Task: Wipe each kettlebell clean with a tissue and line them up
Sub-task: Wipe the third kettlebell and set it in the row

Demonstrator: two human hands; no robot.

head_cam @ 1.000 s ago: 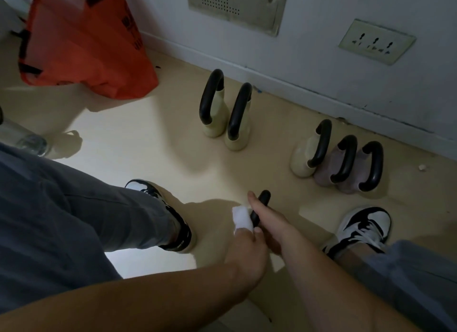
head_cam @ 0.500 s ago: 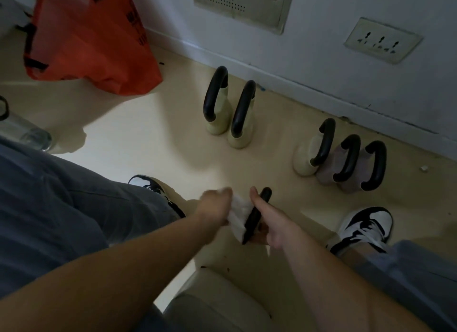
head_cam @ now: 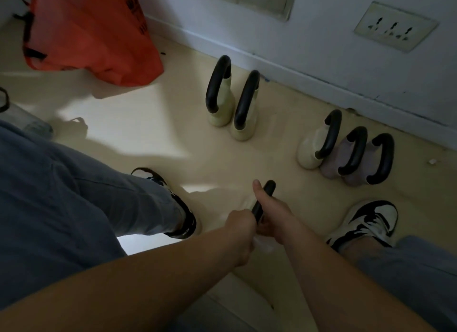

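black kettlebell handle (head_cam: 262, 200) clasped in right hand (head_cam: 274, 218), left hand (head_cam: 239, 235) clutching white tissue (head_cam: 263, 245) beneath it.

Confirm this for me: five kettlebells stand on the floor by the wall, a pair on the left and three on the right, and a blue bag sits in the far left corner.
Not quite. The bag is orange-red, not blue, as the head view shows. The rest holds: a pair of kettlebells stands on the left and three kettlebells on the right, on the floor by the wall.
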